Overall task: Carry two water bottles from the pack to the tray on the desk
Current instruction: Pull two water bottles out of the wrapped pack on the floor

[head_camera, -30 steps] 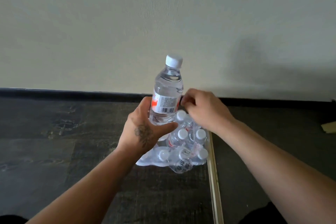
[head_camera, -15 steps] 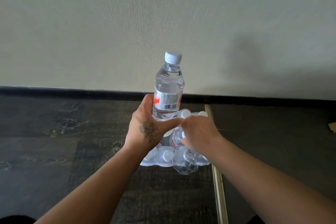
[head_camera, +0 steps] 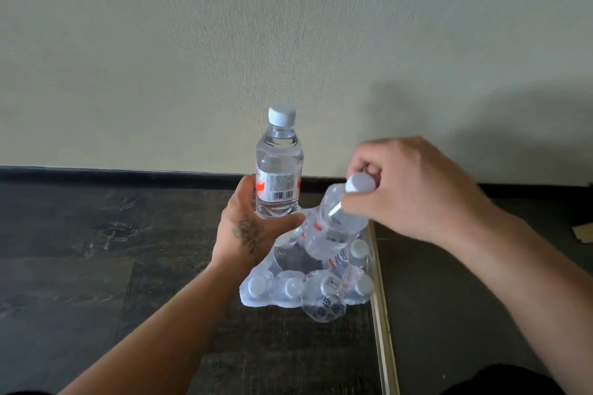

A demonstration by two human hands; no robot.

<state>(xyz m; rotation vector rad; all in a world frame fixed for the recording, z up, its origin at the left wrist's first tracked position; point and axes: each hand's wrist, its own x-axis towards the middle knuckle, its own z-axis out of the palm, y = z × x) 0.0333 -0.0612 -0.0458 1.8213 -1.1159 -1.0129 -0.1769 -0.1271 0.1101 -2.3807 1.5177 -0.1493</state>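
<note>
A shrink-wrapped pack of water bottles (head_camera: 288, 289) sits on the dark floor by the wall. My left hand (head_camera: 247, 231) grips the lower half of a first water bottle (head_camera: 279, 163), clear with a white cap and a red-and-white label, held upright above the pack's left side. My right hand (head_camera: 414, 189) is closed around the neck of a second water bottle (head_camera: 333, 228), tilted, its base still within the torn wrap. No tray or desk is in view.
A pale wall with a black skirting board (head_camera: 112, 175) runs behind the pack. A thin metal floor strip (head_camera: 382, 314) passes just right of the pack. A scrap of cardboard (head_camera: 582, 234) lies at the far right.
My right hand reached down into the pack, took hold of a second bottle by its neck and has lifted it up and to the right. The left hand has stayed on the first bottle.
</note>
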